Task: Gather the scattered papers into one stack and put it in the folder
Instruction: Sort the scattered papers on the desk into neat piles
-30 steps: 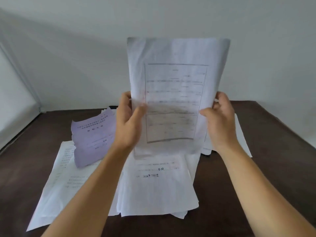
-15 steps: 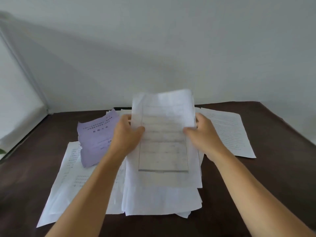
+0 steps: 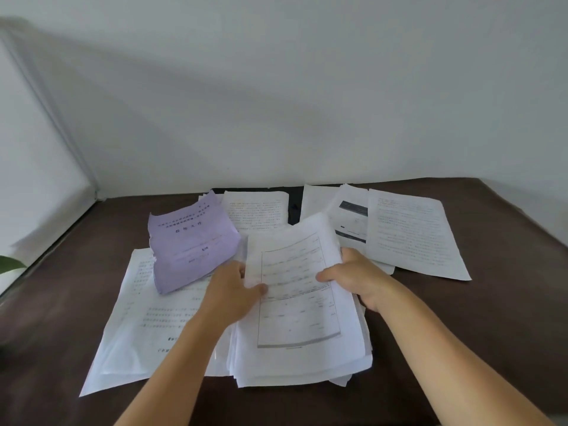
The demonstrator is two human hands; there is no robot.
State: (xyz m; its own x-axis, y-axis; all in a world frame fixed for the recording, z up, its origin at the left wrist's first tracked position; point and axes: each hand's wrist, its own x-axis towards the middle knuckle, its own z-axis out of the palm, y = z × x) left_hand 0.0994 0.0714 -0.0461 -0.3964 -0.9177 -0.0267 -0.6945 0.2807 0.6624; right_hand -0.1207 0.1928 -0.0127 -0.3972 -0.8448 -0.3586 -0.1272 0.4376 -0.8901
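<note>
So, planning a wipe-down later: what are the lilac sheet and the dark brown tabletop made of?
The lilac sheet: thin matte tinted paper, curled with a ragged left edge. The dark brown tabletop: probably wood or laminate, low sheen; grain is too blurred to tell.

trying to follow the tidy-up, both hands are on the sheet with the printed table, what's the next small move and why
Probably let go of the table sheet, which lies on the stack, and have the left hand reach for the purple sheet: it sits loose beside the stack, close to that hand.
</note>
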